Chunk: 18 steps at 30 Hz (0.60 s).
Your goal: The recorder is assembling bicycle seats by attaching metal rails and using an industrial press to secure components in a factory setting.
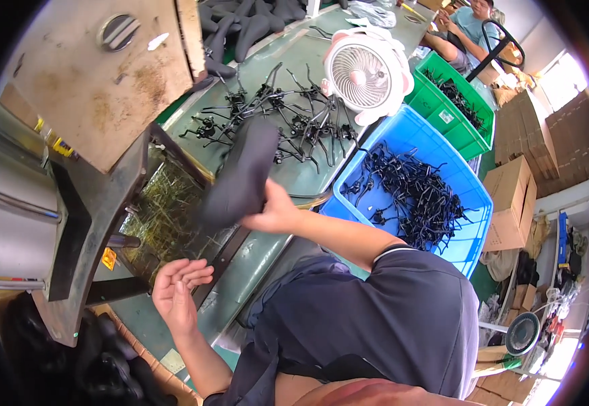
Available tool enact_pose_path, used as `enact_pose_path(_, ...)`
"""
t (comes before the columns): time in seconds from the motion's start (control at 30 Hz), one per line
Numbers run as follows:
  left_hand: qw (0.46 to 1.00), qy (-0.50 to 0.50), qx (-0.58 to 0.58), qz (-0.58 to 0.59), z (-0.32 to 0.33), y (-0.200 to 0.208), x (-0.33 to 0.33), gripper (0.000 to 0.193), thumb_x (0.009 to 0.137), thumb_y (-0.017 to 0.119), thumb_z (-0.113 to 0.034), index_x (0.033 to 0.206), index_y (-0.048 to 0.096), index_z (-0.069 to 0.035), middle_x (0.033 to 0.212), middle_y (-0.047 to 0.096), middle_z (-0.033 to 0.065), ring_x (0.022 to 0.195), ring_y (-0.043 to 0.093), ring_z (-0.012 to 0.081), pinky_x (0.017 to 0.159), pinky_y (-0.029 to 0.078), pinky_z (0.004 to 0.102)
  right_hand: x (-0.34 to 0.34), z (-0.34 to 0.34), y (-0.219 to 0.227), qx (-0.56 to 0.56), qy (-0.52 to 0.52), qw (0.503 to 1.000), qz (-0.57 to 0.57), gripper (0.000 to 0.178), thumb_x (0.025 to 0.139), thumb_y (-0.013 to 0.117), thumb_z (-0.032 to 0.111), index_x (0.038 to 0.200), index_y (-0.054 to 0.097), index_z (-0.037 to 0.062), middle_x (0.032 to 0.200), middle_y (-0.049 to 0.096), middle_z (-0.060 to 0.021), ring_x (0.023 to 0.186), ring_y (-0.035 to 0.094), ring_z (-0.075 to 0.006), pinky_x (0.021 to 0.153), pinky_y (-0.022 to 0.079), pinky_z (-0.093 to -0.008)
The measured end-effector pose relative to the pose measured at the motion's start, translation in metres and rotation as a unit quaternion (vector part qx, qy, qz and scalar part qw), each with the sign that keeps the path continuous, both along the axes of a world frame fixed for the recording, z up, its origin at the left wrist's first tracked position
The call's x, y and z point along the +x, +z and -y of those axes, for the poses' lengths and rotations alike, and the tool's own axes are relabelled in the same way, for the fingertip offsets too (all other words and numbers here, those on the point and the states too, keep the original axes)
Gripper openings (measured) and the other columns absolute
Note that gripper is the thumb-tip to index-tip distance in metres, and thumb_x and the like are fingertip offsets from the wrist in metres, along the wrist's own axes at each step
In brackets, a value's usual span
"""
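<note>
My right hand (277,211) grips a black bicycle saddle (237,179) by its near side, holding it in the air over the front of the bench. The saddle is slightly blurred, and my fingers under it are hidden. My left hand (178,287) is lower and to the left, palm up, with fingers loosely bent and nothing in it. Behind the saddle, many thin black bent-rod parts (294,122) lie in a loose heap on the green bench top (301,179). Left of the saddle is a metal machine frame (115,210) with a scratched clear panel (166,203).
A white fan (362,71) stands on the bench. To the right, a blue bin (474,196) and a green bin (487,125) hold more black parts. Black saddles lie at the back (247,27) and lower left (105,358). A person (470,34) sits far right.
</note>
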<state>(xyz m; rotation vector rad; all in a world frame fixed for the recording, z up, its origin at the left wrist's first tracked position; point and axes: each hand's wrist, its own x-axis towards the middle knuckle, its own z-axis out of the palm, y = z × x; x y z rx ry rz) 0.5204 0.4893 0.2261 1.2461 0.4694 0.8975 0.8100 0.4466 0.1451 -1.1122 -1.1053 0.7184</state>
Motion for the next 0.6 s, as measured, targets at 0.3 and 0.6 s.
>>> enact_pose_path(0.3, 0.977, 0.173, -0.007, -0.121, 0.01, -0.035, -0.078, 0.02, 0.105, 0.065, -0.004, 0.122, 0.066, 0.005, 0.114, 0.077, 0.0218, 0.099, 0.077, 0.027, 0.087, 0.063, 0.0366, 0.091, -0.063, 0.075, -0.184, -0.107, 0.976, -0.05, 0.057, 0.078, 0.089, 0.028, 0.119, 0.07, -0.0063, 0.101, 0.075, -0.0111, 0.091, 0.07, -0.02, 0.086, 0.056, -0.0346)
enact_pose_path(0.6, 0.807, 0.377, 0.263, -0.371, -0.012, -0.027, -0.142, 0.021, 0.103, 0.069, -0.006, 0.122, 0.07, 0.003, 0.128, 0.073, 0.0148, 0.12, 0.068, 0.0257, 0.107, 0.051, 0.0373, 0.108, -0.216, 0.106, -0.094, -0.042, 0.976, 0.192, 0.049, 0.086, 0.085, 0.029, 0.123, 0.075, -0.0019, 0.119, 0.077, -0.0212, 0.104, 0.075, -0.0304, 0.092, 0.06, -0.0411)
